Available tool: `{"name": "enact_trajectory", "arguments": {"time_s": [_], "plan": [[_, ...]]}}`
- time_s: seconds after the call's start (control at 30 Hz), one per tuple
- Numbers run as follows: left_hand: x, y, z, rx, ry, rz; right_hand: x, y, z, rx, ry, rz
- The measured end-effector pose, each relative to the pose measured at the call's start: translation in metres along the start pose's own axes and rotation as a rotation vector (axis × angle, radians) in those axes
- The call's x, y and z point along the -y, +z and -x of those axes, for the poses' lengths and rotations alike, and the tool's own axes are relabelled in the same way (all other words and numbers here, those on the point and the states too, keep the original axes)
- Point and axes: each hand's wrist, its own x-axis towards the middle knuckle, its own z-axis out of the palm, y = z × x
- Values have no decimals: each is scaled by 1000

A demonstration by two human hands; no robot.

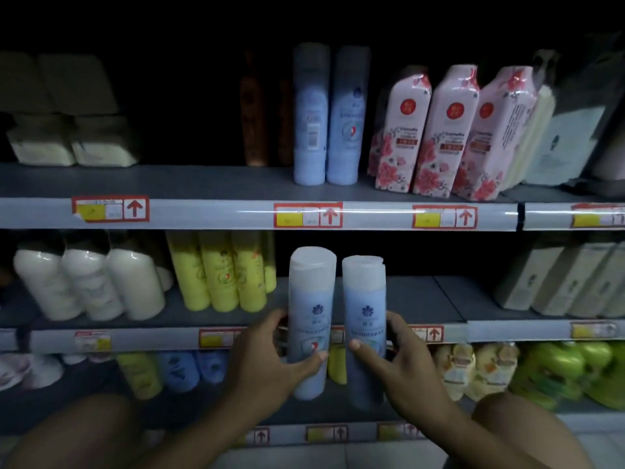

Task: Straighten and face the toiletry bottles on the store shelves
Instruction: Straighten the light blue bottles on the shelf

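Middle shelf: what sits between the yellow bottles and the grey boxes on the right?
Head view: bare shelf, fronted by two blue bottles, one held in each hand.

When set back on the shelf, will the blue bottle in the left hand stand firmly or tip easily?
The blue bottle in the left hand is tall and narrow, so it probably tips with a small push. Its round body would likely roll if it fell. The surface looks smooth and glossy, perhaps a little slippery, and it seems stiff in the grip.

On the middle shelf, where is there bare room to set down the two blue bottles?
Bare middle shelf lies between the yellow bottles and the beige cartons, behind the blue bottles held by the left hand and right hand. Left of the yellow bottles, white bottles crowd it.
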Motion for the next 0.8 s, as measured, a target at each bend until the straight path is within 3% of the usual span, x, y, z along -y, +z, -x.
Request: {"name": "enact_trajectory", "arguments": {"time_s": [0.23, 0.53, 0.67, 0.8], "plan": [[33, 28, -40, 61, -153, -5, -24, -4, -35, 2, 81, 82], [40, 45, -131, -71, -105, 41, -36, 12, -132, -85, 50, -8], [54, 54, -160, -114, -165, 57, -56, 21, -169, -179, 65, 35], [78, 65, -173, -96, -165, 59, -77, 27, -186, -141, 48, 52]]}}
